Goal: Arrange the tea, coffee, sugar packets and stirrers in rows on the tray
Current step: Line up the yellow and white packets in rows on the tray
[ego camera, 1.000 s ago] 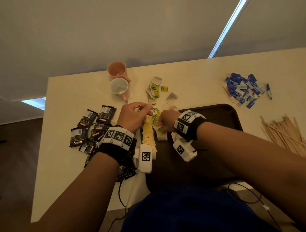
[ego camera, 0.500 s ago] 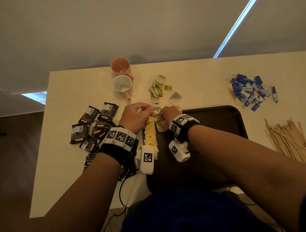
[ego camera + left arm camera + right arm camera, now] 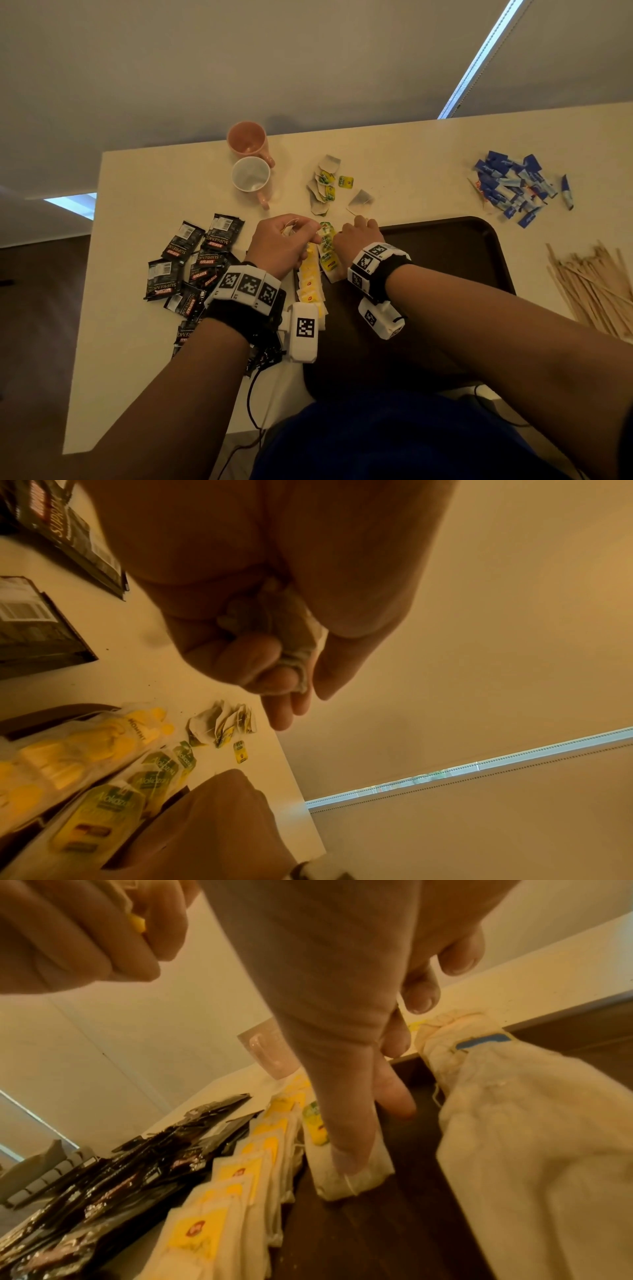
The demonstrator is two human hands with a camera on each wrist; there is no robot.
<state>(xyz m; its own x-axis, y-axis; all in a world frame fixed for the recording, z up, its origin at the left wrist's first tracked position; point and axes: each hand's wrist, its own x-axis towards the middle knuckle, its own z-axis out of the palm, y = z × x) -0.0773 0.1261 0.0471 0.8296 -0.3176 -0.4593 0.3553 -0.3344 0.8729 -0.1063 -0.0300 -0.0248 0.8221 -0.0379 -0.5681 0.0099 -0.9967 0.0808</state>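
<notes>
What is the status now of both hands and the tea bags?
Left hand grips bunched paper tea bags. Right hand open, fingers pressing green-tagged tea bag row on dark brown tray. Nothing in the way.

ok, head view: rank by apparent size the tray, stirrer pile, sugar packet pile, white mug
1. tray, though arms cover part of it
2. stirrer pile, cut off at the frame edge
3. sugar packet pile
4. white mug

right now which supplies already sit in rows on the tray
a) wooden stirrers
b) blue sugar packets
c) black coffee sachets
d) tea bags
d, the tea bags lie in rows at the left edge of the tray; the coffee sachets, sugar packets and stirrers lie on the table.
</notes>
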